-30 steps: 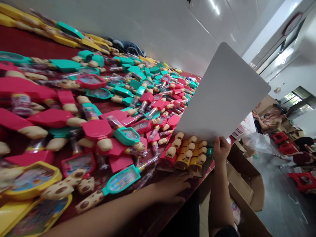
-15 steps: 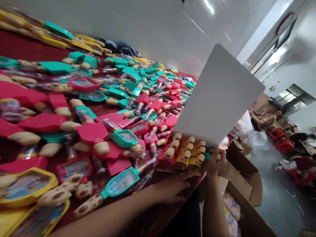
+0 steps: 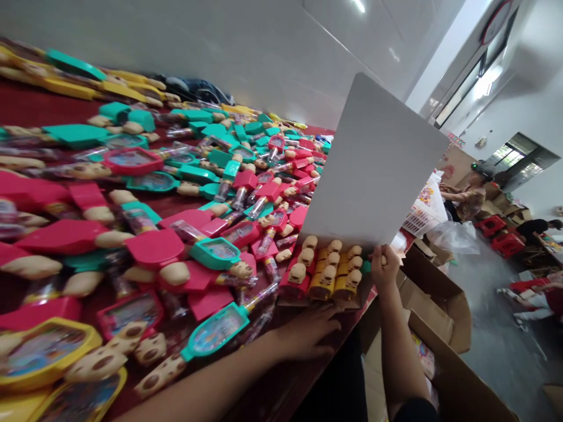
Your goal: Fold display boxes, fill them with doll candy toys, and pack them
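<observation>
Our left hand (image 3: 305, 334) lies open and flat on the red table (image 3: 281, 381), just beside a teal toy (image 3: 215, 331), and holds nothing. Our right hand (image 3: 385, 269) pinches the bottom edge of a white board (image 3: 369, 158), which stands up tilted over a tray of yellow and red toys (image 3: 323, 275). An open cardboard box (image 3: 435, 305) sits below on the right, and far off a person (image 3: 468, 202) sits near red stools (image 3: 491, 225).
</observation>
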Demonstrator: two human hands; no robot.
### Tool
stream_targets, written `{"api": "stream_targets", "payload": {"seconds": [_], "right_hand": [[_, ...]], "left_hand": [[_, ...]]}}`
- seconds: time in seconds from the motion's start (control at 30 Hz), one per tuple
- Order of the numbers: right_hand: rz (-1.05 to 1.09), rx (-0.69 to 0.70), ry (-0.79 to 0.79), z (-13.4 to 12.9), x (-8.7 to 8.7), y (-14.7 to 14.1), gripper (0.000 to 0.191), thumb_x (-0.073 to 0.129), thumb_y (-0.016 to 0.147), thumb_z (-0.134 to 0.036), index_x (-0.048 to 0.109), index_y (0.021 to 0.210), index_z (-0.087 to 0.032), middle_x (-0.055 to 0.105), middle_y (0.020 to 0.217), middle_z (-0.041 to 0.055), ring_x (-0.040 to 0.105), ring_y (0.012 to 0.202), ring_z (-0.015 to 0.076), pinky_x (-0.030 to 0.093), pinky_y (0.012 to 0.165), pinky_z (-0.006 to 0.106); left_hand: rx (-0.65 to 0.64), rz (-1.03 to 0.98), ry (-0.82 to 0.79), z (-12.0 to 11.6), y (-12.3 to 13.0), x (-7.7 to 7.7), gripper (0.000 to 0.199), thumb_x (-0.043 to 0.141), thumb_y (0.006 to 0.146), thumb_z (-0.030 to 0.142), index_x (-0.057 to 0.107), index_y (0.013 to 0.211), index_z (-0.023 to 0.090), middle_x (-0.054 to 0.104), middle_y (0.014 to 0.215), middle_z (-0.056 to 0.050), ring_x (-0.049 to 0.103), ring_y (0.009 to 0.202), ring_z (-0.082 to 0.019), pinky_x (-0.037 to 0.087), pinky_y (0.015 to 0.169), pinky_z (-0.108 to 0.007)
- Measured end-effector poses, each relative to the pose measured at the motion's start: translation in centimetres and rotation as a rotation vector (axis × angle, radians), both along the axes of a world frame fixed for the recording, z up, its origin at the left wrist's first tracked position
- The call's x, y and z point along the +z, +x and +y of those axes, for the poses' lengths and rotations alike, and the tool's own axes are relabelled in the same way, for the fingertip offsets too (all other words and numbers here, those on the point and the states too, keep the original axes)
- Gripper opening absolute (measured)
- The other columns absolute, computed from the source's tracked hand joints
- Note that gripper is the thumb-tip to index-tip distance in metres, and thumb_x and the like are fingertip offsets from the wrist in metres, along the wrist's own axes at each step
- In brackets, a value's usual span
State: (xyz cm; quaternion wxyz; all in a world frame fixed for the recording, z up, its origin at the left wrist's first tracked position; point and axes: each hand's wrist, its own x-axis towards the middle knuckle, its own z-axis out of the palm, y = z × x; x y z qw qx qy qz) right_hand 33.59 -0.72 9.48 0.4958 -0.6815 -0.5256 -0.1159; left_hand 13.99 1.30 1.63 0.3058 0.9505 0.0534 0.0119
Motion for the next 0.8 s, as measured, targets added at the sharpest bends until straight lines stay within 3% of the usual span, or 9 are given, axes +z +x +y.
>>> {"api": "stream_targets", "payload": {"seconds": [0.23,0.5,0.63,0.7,0.8], "right_hand": [[-0.327,0.242,-0.037,-2.9,-0.1,0.4,0.029,0.046,0.089,-0.025,0.036,0.062,-0.022,0.046,0.052,-0.0039,0.044,0.045,0.0096,0.032,0.045,0.022],[-0.554,0.42,-0.09,-3.6,1.7,-0.3,0.028,0.045,0.089,-0.015,0.033,0.065,-0.023,0.04,0.056,-0.0038,0.038,0.05,0.0105,0.028,0.048,0.025],[-0.628,0.53,-0.06,-4.7,1.0,-0.8,0.024,0.045,0.087,-0.012,0.037,0.067,-0.022,0.044,0.057,-0.0022,0.04,0.051,0.012,0.029,0.049,0.025],[-0.584,0.473,-0.009,-4.9,0.4,-0.9,0.025,0.045,0.086,-0.011,0.036,0.066,-0.023,0.042,0.055,-0.003,0.039,0.049,0.0115,0.028,0.048,0.025],[-0.468,0.233,0.025,-4.2,0.1,-0.7,0.029,0.047,0.087,-0.014,0.033,0.063,-0.023,0.039,0.052,-0.005,0.037,0.046,0.0103,0.026,0.046,0.025]], "left_hand": [[0.002,0.031,-0.033,0.0,0.1,-0.5,0.037,0.074,0.077,0.03,0.063,0.111,0.02,0.028,0.153,-0.012,0.027,0.14,-0.034,0.03,0.113,-0.049],[-0.005,0.007,-0.026,-0.1,-0.2,-0.2,0.035,0.074,0.076,0.031,0.064,0.107,0.02,0.036,0.149,-0.012,0.035,0.136,-0.034,0.033,0.111,-0.049],[-0.004,-0.031,-0.049,-0.1,-0.3,-0.5,0.033,0.076,0.074,0.029,0.064,0.104,0.021,0.036,0.149,-0.011,0.034,0.137,-0.032,0.033,0.11,-0.048],[-0.004,-0.034,-0.062,-0.1,-0.2,-0.6,0.033,0.076,0.073,0.028,0.064,0.103,0.02,0.034,0.15,-0.012,0.033,0.137,-0.033,0.033,0.111,-0.049],[0.002,-0.006,-0.066,-0.1,-0.2,-0.4,0.034,0.074,0.075,0.028,0.064,0.106,0.019,0.033,0.15,-0.014,0.034,0.136,-0.036,0.032,0.111,-0.052]]}}
